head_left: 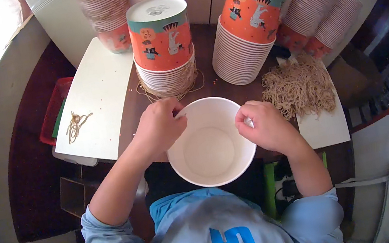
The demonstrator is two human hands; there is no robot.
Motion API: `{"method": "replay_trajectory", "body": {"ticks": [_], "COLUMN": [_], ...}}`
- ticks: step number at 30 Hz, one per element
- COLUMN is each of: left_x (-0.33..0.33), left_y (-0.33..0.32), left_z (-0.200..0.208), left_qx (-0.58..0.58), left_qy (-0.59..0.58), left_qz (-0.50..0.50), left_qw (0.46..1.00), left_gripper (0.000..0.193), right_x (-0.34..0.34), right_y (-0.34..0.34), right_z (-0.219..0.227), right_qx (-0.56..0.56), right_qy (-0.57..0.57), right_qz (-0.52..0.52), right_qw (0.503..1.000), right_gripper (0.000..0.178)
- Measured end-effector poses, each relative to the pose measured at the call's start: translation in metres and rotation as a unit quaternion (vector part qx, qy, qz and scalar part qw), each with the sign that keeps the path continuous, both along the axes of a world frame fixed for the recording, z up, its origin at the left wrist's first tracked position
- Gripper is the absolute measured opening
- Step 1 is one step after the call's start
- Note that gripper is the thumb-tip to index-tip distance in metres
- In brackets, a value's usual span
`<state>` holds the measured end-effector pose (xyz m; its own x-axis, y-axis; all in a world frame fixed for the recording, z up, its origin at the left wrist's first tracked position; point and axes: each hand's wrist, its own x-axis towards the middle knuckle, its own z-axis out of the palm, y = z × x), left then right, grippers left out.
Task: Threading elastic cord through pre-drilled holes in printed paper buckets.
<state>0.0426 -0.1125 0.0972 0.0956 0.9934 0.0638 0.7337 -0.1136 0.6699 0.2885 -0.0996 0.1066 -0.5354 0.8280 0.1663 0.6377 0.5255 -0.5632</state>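
Note:
A white-lined paper bucket faces me with its mouth up, at the table's near edge in front of my body. My left hand is closed at the left side of its rim, fingers curled and pinched together. On the opposite side, my right hand pinches the rim, with a small whitish bit showing at the fingertips. Whether either hand also holds a cord cannot be made out. Behind the bucket stands a stack of nested orange and teal printed buckets, upside down, with thin cords looped around its base.
Another upside-down bucket stack leans at the back right. A heap of tan cords lies on a white board at the right. Few loose cords rest on the left white board. Wrapped bucket stacks line the back; a red crate is left.

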Motion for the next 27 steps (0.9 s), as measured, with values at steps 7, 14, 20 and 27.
{"method": "replay_trajectory", "body": {"ticks": [7,14,20,27], "left_x": [-0.002,-0.001,0.0,-0.007], "left_y": [-0.009,-0.025,-0.02,-0.019], "left_z": [-0.008,-0.026,-0.031,-0.036], "left_qx": [-0.07,-0.119,-0.116,-0.09], "left_qy": [-0.171,-0.405,-0.312,-0.307], "left_qz": [-0.039,0.022,-0.008,-0.025], "left_qw": [0.982,0.906,0.943,0.947], "left_gripper": [0.03,0.023,0.019,0.017], "right_x": [0.013,-0.02,-0.055,-0.061], "right_y": [0.015,-0.002,0.013,0.013], "right_z": [-0.01,0.022,-0.011,-0.013], "right_qx": [0.082,0.002,-0.15,-0.182], "right_qy": [0.014,0.076,0.06,0.095], "right_qz": [-0.048,0.032,0.005,-0.015], "right_qw": [0.995,0.997,0.987,0.979], "right_gripper": [0.008,0.009,0.013,0.013]}}
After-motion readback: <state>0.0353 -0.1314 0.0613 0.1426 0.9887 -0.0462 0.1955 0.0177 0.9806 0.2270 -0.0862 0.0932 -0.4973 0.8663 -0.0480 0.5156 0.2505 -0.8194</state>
